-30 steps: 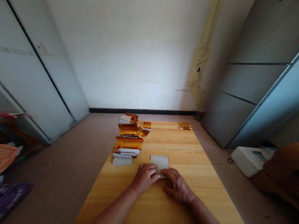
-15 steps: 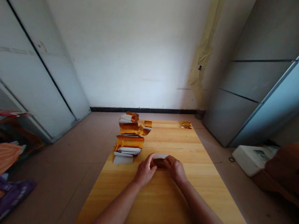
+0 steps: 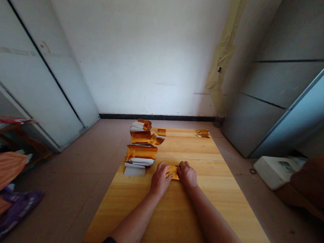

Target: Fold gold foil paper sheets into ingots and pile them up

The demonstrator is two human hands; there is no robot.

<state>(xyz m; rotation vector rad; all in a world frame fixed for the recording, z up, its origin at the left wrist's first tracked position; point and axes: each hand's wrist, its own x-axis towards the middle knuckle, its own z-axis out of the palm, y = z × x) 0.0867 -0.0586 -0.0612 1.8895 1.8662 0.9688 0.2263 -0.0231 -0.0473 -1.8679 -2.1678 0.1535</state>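
- Head view, left hand (image 3: 160, 177): narrow, thumb & fingers pinched on left end of small, creased, shiny gold paper piece (image 3: 173, 173); contact partly hidden.
- Gold paper btwn both hands, mid-table; on or just above pale yellow wood-plank table (image 3: 216, 214), can't tell which. Prob. v. light, thin, bendy; likely quick to crease, apt to tear if yanked; shiny face maybe slick. Best held by L & R ends, w/ fingertips, light pressure.
- Right hand (image 3: 188, 174): narrow too, fingers bent over right end of same piece; thumb unclear.
- Around, far left, off table: crumpled orange plastic bag (image 3: 0, 173), purple printed bag (image 3: 24, 211) just below; well apart from hands.
- Left side of table, nr left hand: flat grey-white paper sheet (image 3: 134, 172) at near edge of layered gold & grey-white paper stack (image 3: 142, 152). Prob. loose, easily knocked; main obstacle that side.
- Behind stack: second gold & white paper pile (image 3: 140, 136), w/ loose gold paper pcs (image 3: 157, 139) just right.
- Far right corner of table: small bunch of folded gold pcs (image 3: 203, 133); well apart, not in way.
- Right, on floor: white boxy container (image 3: 269, 169) beside brown wooden furniture (image 3: 310, 176); no hindrance.
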